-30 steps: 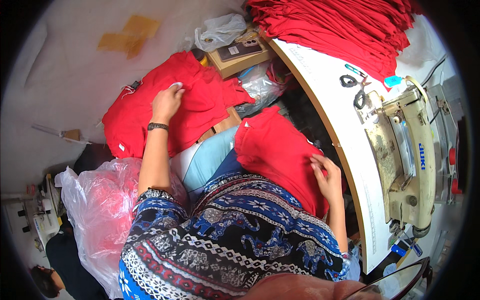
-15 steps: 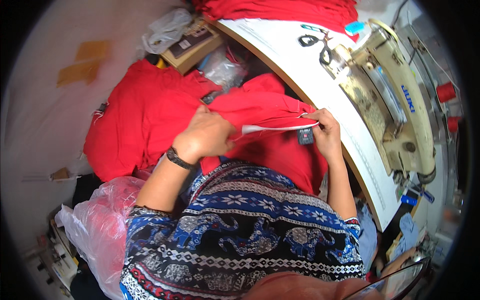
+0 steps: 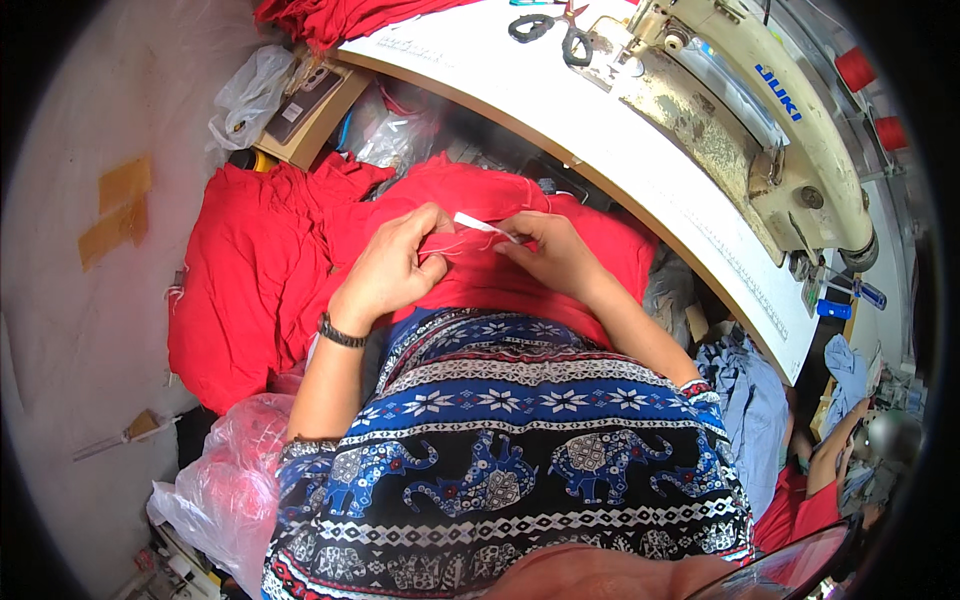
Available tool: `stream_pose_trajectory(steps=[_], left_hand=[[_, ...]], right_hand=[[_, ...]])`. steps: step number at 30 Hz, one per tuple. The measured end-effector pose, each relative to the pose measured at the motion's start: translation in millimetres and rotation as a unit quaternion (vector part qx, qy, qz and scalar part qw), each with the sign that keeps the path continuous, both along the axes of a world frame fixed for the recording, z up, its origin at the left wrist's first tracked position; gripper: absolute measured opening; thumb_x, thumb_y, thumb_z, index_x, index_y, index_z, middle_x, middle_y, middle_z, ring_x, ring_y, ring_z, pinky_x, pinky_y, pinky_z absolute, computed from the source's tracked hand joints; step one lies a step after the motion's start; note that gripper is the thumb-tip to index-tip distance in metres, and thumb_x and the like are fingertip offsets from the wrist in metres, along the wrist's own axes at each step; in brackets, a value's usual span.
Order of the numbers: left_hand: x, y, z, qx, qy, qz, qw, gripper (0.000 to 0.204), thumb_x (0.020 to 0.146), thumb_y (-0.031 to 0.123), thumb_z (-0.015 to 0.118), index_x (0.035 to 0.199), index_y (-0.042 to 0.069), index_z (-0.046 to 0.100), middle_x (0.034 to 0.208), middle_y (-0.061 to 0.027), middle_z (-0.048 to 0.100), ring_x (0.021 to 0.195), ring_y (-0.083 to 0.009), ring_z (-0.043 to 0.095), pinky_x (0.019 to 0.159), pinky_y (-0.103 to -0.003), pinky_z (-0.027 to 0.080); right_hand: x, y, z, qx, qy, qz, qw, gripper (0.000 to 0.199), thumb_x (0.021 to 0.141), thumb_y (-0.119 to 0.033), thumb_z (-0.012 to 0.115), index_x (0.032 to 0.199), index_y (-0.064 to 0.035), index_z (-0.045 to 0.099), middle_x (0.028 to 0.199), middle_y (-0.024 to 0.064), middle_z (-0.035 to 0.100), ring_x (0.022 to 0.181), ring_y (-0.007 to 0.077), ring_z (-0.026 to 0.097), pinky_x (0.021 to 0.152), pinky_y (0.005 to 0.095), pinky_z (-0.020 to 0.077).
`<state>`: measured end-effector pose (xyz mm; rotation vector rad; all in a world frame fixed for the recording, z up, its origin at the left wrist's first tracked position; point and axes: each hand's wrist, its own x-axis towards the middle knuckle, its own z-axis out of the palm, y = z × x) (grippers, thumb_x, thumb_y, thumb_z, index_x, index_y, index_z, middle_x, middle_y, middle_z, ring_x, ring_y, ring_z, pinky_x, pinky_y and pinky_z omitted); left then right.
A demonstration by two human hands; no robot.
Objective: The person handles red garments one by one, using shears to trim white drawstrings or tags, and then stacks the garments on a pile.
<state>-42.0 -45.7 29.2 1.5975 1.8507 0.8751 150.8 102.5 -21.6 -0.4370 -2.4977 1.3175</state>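
The right hand (image 3: 555,258) pinches the end of a narrow white strip (image 3: 475,224) between thumb and fingers, while the left hand (image 3: 395,265) has its thumb and fingers closed on the cloth of a red garment (image 3: 490,288); whether it also grips the loose threads (image 3: 458,246) between the hands, I cannot tell. The garment is spread over the person's lap, just beside the near edge of the white worktop (image 3: 470,75). To its left lies a heap of red cloth (image 3: 245,285), with a clear plastic bag (image 3: 235,450) below it. Black-handled scissors (image 3: 577,34) rest near the worktop's far edge, beside a sewing machine (image 3: 790,130), and more red fabric (image 3: 335,20) covers its far left corner.
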Motion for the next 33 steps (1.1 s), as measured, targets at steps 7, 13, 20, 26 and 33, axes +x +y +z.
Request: stream_pose_trajectory(steps=[7, 13, 20, 26, 33], left_hand=[[42, -11, 24, 0.031, -0.024, -0.125, 0.991, 0.033, 0.079, 0.017, 0.071, 0.106, 0.000, 0.064, 0.116, -0.0169, 0.059, 0.106, -0.0328, 0.060, 0.089, -0.039, 0.049], [41, 15, -22, 0.055, -0.200, 0.047, 0.977, 0.025, 0.083, 0.002, 0.066, 0.108, 0.000, 0.065, 0.104, -0.0084, 0.064, 0.098, -0.0161, 0.060, 0.086, -0.029, 0.047], [31, 18, -47, 0.004, -0.343, 0.042, 0.938, 0.010, 0.084, -0.001, 0.064, 0.093, -0.002, 0.069, 0.101, -0.0083, 0.065, 0.095, -0.0153, 0.060, 0.087, -0.027, 0.046], [36, 13, -41, 0.051, -0.190, 0.013, 0.980, 0.009, 0.086, 0.000, 0.062, 0.093, -0.002, 0.068, 0.097, -0.0094, 0.067, 0.089, -0.0150, 0.062, 0.083, -0.027, 0.048], [45, 0, -33, 0.054, -0.144, -0.024, 0.988, 0.011, 0.089, -0.001, 0.057, 0.095, 0.001, 0.066, 0.084, -0.0067, 0.069, 0.075, -0.0117, 0.064, 0.068, -0.025, 0.050]], right_hand=[[4, -11, -1, -0.217, 0.082, -0.112, 0.966, 0.011, 0.085, -0.001, 0.062, 0.095, 0.0011, 0.067, 0.084, 0.0044, 0.065, 0.079, 0.0094, 0.062, 0.068, 0.0236, 0.0487], [5, -26, -17, -0.343, 0.100, -0.112, 0.927, 0.010, 0.087, -0.002, 0.061, 0.094, 0.0013, 0.067, 0.085, 0.0028, 0.066, 0.078, 0.0073, 0.060, 0.069, 0.0237, 0.0487], [7, -30, -16, -0.261, 0.092, -0.107, 0.955, 0.012, 0.086, -0.004, 0.064, 0.095, 0.0011, 0.068, 0.085, 0.0066, 0.068, 0.079, 0.0101, 0.062, 0.072, 0.0261, 0.0497], [18, -27, -11, -0.276, 0.044, -0.090, 0.956, 0.016, 0.086, -0.009, 0.066, 0.098, 0.0010, 0.067, 0.088, 0.0084, 0.069, 0.082, 0.0115, 0.063, 0.073, 0.0275, 0.0505], [46, 24, -67, -0.184, 0.012, -0.243, 0.952, 0.027, 0.087, -0.022, 0.067, 0.102, 0.0005, 0.065, 0.093, 0.0126, 0.069, 0.083, 0.0173, 0.066, 0.074, 0.0287, 0.0510]])
